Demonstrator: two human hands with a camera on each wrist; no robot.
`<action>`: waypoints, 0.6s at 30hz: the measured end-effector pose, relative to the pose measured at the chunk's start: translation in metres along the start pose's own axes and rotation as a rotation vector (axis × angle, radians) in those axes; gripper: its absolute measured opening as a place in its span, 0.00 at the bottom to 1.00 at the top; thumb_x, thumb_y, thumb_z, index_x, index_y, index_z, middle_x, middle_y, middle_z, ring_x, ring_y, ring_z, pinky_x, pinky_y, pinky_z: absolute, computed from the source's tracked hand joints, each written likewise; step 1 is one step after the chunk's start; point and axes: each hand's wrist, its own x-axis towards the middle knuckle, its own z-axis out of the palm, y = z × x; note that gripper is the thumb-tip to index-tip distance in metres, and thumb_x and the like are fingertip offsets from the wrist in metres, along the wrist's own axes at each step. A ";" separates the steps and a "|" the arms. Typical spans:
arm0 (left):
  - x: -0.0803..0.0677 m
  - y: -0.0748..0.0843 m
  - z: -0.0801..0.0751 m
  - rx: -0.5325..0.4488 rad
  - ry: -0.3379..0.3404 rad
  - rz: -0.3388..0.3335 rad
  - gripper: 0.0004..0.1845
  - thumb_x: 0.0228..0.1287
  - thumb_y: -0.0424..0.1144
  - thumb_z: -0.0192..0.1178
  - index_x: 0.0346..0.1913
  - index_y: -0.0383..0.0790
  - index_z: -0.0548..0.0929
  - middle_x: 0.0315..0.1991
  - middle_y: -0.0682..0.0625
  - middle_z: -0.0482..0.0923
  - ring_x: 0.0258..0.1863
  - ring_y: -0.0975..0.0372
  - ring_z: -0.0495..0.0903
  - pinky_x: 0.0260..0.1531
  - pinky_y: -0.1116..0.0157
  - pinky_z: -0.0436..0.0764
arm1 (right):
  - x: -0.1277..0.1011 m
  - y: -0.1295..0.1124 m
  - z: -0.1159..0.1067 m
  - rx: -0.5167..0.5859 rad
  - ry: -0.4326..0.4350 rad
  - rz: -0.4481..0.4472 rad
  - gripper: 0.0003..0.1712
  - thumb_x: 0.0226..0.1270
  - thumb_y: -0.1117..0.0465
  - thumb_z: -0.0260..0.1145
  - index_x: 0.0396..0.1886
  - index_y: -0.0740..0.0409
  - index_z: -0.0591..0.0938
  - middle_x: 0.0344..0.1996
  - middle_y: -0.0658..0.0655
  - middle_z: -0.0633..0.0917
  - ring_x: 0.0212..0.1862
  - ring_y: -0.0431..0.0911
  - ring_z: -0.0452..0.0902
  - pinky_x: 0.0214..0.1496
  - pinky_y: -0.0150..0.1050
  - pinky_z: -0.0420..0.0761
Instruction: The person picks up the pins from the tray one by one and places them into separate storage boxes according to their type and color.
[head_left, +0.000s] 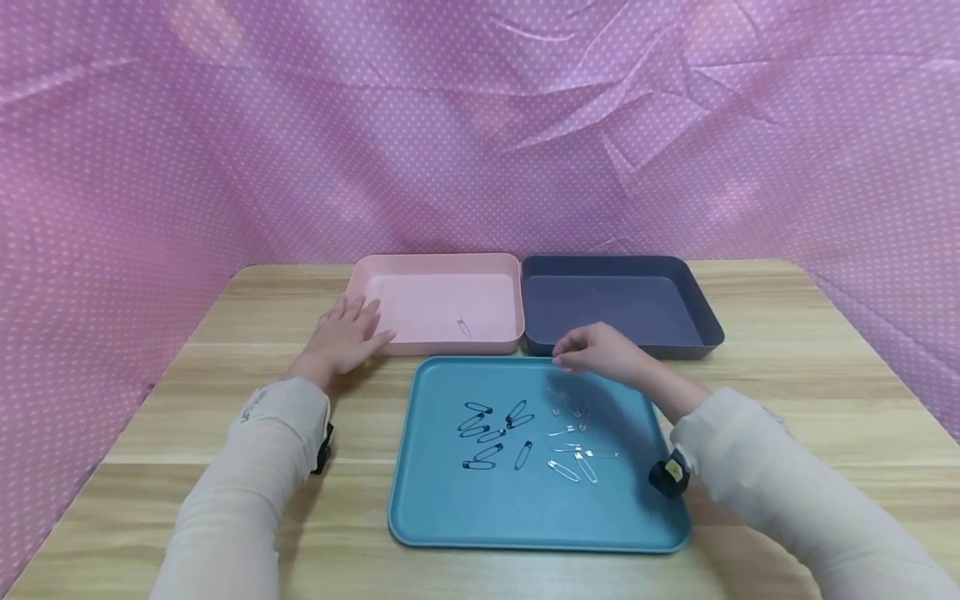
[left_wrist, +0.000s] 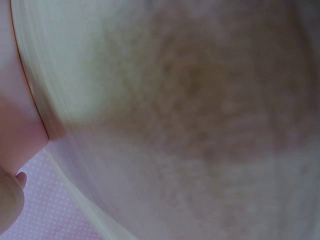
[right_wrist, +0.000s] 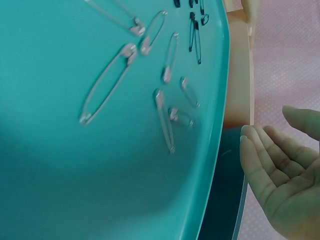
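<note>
My left hand [head_left: 343, 340] rests with spread fingers on the near left corner of the pink tray [head_left: 420, 347]; it holds nothing. One silver safety pin [head_left: 464, 327] lies inside that tray. Above the far edge of the teal tray [head_left: 525, 521], by the navy tray's near wall, hovers my right hand [head_left: 600, 354]. In the right wrist view its fingers [right_wrist: 260, 172] are loosely bent, the thumb stands apart, and nothing shows between them. Several silver safety pins [right_wrist: 129, 51] lie on the teal tray's right half, several black safety pins [head_left: 468, 465] on its left half.
The navy tray [head_left: 622, 346] stands right of the pink one, their sides close together. All three trays are on a wooden table [head_left: 172, 417]. A pink dotted cloth [head_left: 450, 150] hangs behind and at both sides. The left wrist view is mostly blurred sleeve.
</note>
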 end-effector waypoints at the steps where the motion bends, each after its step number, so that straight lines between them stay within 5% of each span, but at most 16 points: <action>1: 0.000 0.000 0.000 -0.004 0.001 -0.001 0.39 0.61 0.61 0.33 0.66 0.37 0.45 0.65 0.37 0.38 0.62 0.43 0.31 0.58 0.48 0.35 | -0.001 0.002 -0.001 -0.006 -0.004 0.003 0.14 0.57 0.59 0.59 0.39 0.64 0.79 0.33 0.59 0.81 0.36 0.48 0.77 0.40 0.43 0.76; 18: 0.002 -0.001 0.001 -0.003 0.014 0.000 0.38 0.61 0.61 0.34 0.66 0.37 0.45 0.65 0.36 0.38 0.62 0.42 0.31 0.57 0.47 0.37 | -0.019 0.025 -0.008 -0.067 -0.077 0.001 0.14 0.56 0.58 0.60 0.38 0.61 0.81 0.35 0.54 0.81 0.39 0.45 0.74 0.45 0.45 0.72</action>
